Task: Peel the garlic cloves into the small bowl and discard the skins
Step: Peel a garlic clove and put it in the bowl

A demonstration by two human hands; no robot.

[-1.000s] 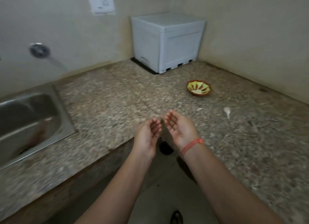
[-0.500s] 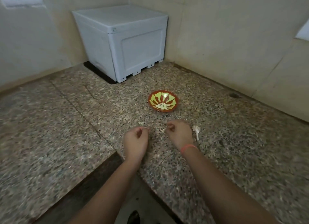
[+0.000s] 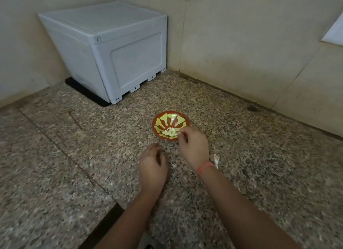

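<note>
Peeled garlic cloves [image 3: 170, 132] sit in the small bowl [image 3: 168, 118] on the counter [image 3: 74, 155]. Right hand [image 3: 194, 146] is curled at the bowl's near rim, and I can't tell if it's pinching anything. Left hand [image 3: 152, 163] rests nearby on the counter, loosely curled, holding nothing.

In bowl [image 3: 161, 122]: cloves [image 3: 170, 132]; box [image 3: 111, 53] behind-L; skin [image 3: 215, 159] front-R.

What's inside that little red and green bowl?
A small heap of pale peeled garlic cloves, toward the near side of the bowl. The right hand covers the near-right rim, hiding whatever lies beneath its fingertips.
</note>
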